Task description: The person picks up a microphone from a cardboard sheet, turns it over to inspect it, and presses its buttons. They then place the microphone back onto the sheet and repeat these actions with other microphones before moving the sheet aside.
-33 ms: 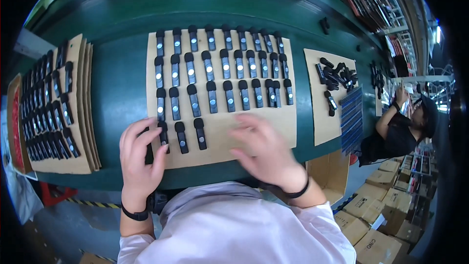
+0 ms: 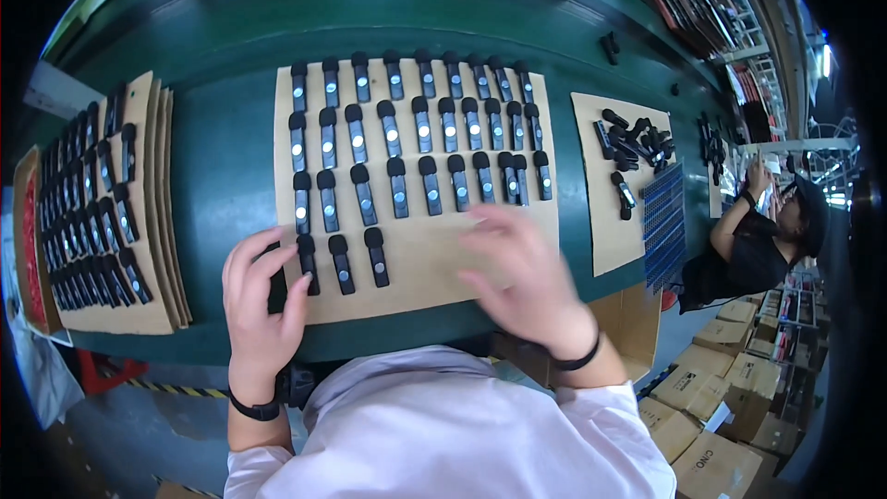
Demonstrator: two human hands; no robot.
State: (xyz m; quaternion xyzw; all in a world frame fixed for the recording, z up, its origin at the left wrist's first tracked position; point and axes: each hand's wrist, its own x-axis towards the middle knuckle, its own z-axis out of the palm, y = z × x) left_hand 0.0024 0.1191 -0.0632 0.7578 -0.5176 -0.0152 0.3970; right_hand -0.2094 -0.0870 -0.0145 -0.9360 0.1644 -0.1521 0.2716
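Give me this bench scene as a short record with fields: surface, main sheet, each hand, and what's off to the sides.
surface: green table
main sheet: cardboard sheet with rows of small black devices
left hand: resting at the sheet's left edge, fingers on a black device
right hand: blurred, above the sheet's bare lower right part, holding nothing visible
left side: stacked cardboard sheets filled with devices
right side: smaller sheet with a loose pile

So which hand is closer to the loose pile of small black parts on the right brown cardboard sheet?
Right. The right hand hovers below-left of the pile; the left hand is far across the bench.
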